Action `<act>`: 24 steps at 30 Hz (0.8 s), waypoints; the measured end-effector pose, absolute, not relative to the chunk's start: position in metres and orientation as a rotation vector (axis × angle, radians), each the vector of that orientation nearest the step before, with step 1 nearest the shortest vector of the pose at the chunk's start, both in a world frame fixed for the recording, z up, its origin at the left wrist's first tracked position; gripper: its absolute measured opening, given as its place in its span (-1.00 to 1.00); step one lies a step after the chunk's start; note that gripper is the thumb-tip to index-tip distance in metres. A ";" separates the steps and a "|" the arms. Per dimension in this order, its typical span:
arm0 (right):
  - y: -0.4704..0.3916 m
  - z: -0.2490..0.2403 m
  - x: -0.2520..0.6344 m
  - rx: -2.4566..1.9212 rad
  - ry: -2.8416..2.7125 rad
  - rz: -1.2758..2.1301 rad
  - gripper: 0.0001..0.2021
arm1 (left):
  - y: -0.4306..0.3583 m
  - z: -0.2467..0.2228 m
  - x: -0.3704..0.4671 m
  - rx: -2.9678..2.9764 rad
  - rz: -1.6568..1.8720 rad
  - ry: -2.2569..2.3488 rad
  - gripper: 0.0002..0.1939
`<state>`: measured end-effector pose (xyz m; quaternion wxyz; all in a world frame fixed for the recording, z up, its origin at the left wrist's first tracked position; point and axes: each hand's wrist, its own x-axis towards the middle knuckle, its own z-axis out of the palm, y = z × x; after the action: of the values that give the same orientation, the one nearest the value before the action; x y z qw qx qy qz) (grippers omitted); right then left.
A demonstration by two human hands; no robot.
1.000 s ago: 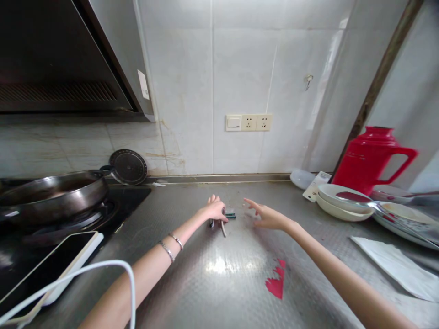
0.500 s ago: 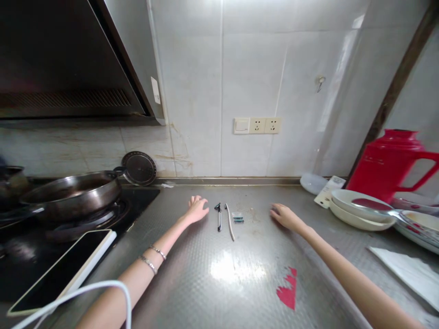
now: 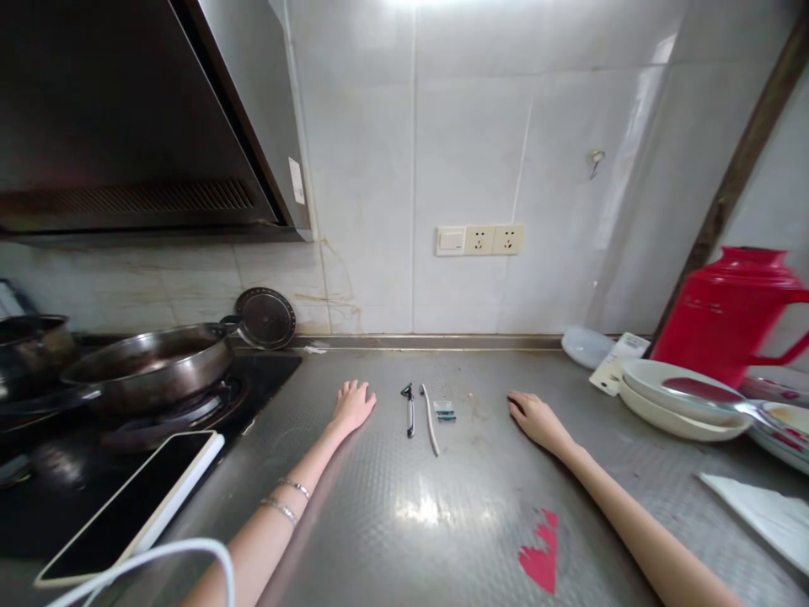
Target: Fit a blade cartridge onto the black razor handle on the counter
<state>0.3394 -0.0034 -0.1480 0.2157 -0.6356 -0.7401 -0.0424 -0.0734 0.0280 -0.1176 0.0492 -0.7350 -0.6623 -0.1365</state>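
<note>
My left hand (image 3: 354, 408) rests palm down on the metal counter, fingers spread, holding nothing. To its right and apart from it lies a thin razor-like tool (image 3: 410, 411) with a black head and silver handle. Beside that is a pale, slightly bent stick (image 3: 431, 420) with a dark upper end. A small clear piece with teal strips (image 3: 445, 411) lies just right of the stick; its exact kind is too small to tell. My right hand (image 3: 532, 416) lies palm down farther right, empty, its fingers stretched out and slightly bent.
A phone (image 3: 132, 510) with a white cable (image 3: 170, 548) lies at the left by the stove, where a steel pan (image 3: 158, 362) stands. Red torn film (image 3: 542, 556) sticks to the near counter. Stacked plates (image 3: 679, 413) and a red thermos jug (image 3: 726, 312) stand at right.
Both hands have settled flatter on the counter, the left one shifting slightly away from the small items. The whole view has tilted a little, and the items lie unmoved.
</note>
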 end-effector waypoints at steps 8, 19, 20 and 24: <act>-0.005 -0.148 0.339 -1.756 -2.044 -0.089 -0.63 | 0.026 -0.116 -0.074 -2.253 -0.381 -2.008 -0.58; -0.005 -0.152 0.340 -1.730 -2.037 -0.091 -0.61 | 0.023 -0.114 -0.073 -2.251 -0.361 -1.999 -0.59; -0.005 -0.152 0.341 -1.733 -2.035 -0.093 -0.61 | 0.023 -0.114 -0.073 -2.251 -0.360 -1.998 -0.59; -0.004 -0.153 0.341 -1.727 -2.043 -0.112 -0.62 | 0.022 -0.113 -0.072 -2.253 -0.352 -2.005 -0.60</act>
<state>0.3413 -0.0040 -0.1529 0.2298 -0.6278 -0.7426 -0.0407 -0.0723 0.0225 -0.1132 0.0526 -0.7410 -0.6594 -0.1157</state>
